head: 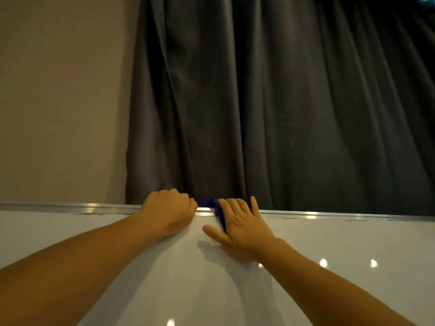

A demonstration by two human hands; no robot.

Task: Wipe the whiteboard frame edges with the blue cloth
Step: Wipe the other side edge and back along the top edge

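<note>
Overhead, both bare arms reach up to the top edge of the whiteboard (pixel 329 290). Silver metal frame (pixel 70 208) runs left to right across the view, catching small light glints; the glossy white board face below it shows more reflected spots at lower right.

Left hand (pixel 168 212): curled into a fist, knuckles over the top of the frame, wrist lying against the board face. Fingers wrap over the far side, out of sight. One end of the blue cloth (pixel 213 204) appears to run into this fist, but contact is hidden; cannot tell if the cloth is actually pinched there.

Right hand (pixel 240 224): fingers spread and flat, palm pressing the cloth against the frame and upper board face. Thumb splayed out to the left, resting on the board. Fingertips reach just over the frame's top edge. Not closed around anything; it pins the cloth by pressure only.

Cloth position: bunched on the top frame edge between the two hands, a dark blue strip continuing down under the right palm. Only a small part shows.

Behind the board: dark grey pleated curtain (pixel 282 102) fills the centre and right; plain beige wall (pixel 58 90) on the left. Dim, warm lighting. Right hand casts a soft shadow on the board just below the thumb.
</note>
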